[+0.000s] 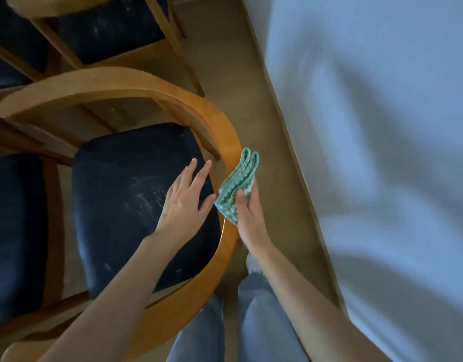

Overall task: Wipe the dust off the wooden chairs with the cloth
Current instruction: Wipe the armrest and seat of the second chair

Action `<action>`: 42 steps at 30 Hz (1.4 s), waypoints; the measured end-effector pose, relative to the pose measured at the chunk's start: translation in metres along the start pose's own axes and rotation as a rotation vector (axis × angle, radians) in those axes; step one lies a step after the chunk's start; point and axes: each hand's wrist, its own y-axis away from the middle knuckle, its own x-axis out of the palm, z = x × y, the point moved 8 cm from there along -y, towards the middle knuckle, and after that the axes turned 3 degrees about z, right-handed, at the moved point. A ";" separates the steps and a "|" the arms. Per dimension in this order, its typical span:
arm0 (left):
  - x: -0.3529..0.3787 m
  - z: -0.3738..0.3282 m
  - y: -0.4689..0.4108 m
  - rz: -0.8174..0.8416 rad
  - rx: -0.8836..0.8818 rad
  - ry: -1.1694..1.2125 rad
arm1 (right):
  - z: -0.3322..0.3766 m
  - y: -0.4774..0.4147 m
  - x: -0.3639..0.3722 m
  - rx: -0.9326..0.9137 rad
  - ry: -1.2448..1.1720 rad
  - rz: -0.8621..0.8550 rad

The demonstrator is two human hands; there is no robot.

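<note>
A wooden chair (222,129) with a curved armrail and a dusty dark seat cushion (136,194) stands in front of me. My right hand (248,215) holds a folded green cloth (238,189) just outside the right side of the rail, thumb pressed on the cloth. My left hand (186,199) hovers over the right part of the seat with fingers straight and spread, its thumb close to the cloth's edge. It holds nothing.
A second wooden chair (170,35) with a dark seat stands behind, and another dark seat (13,231) lies at the left. A white wall (382,126) with a skirting board runs along the right. My legs in jeans (261,309) stand on the beige floor.
</note>
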 end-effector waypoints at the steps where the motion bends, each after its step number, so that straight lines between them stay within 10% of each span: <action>1: 0.000 0.006 0.002 -0.006 -0.028 0.018 | 0.017 -0.021 -0.004 -0.032 0.082 0.031; 14: -0.003 0.033 0.007 -0.169 -0.246 0.356 | 0.091 -0.101 0.014 -0.257 1.011 0.319; 21: -0.018 0.027 -0.013 -0.238 -0.182 0.455 | 0.076 -0.062 0.003 -0.444 1.317 0.178; 30: -0.016 0.062 -0.013 -0.251 -0.226 0.540 | 0.106 -0.136 0.045 -0.271 1.617 0.435; 35: -0.039 0.036 -0.039 -0.362 -0.044 0.631 | 0.114 -0.165 0.066 -0.171 1.262 0.478; 38: -0.029 0.003 -0.067 -0.204 0.021 0.753 | 0.136 -0.167 0.034 -0.144 0.644 0.246; 42: -0.014 -0.016 -0.119 -0.118 -0.085 0.940 | 0.123 -0.157 -0.021 -0.030 0.464 0.030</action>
